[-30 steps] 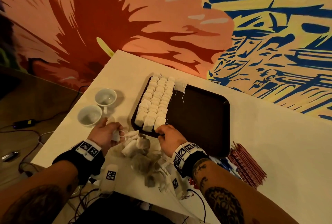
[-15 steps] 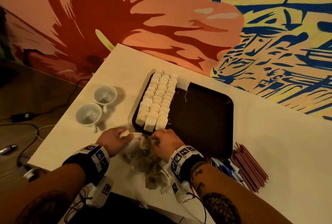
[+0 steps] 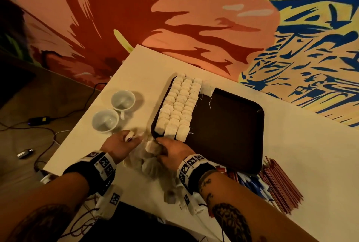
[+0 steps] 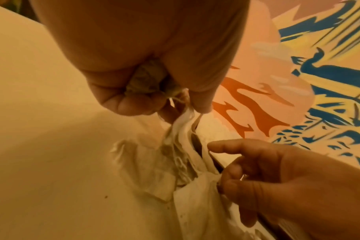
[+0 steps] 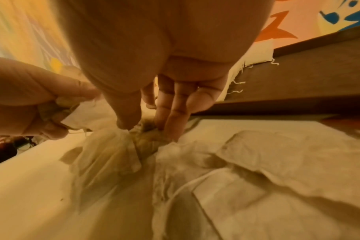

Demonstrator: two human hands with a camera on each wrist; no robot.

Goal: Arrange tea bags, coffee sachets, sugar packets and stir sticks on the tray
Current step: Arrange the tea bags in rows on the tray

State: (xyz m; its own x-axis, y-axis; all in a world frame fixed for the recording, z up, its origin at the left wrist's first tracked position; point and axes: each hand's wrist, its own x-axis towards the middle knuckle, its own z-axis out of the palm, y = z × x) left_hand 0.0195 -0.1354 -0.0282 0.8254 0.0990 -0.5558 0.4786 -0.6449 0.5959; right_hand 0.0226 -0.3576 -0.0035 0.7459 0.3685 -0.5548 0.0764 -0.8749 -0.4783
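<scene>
Paper tea bags (image 3: 143, 161): left hand (image 3: 118, 144) grips some; right hand (image 3: 172, 149) pinches one.

Left hand (image 3: 118, 145) has slid in from beside the cups toward the loose tea bags (image 3: 144, 161), and it now grips a crumpled tea bag (image 4: 148, 81) in its curled fingers, where a second ago a small white one showed at its fingertips. Right hand (image 3: 172, 150) has dropped off the tray's near edge (image 3: 155, 135) and down into the pile, thumb and fingertips (image 5: 164, 125) now pinching a bag there. Both hands have closed in, nearly meeting over the heap.
</scene>
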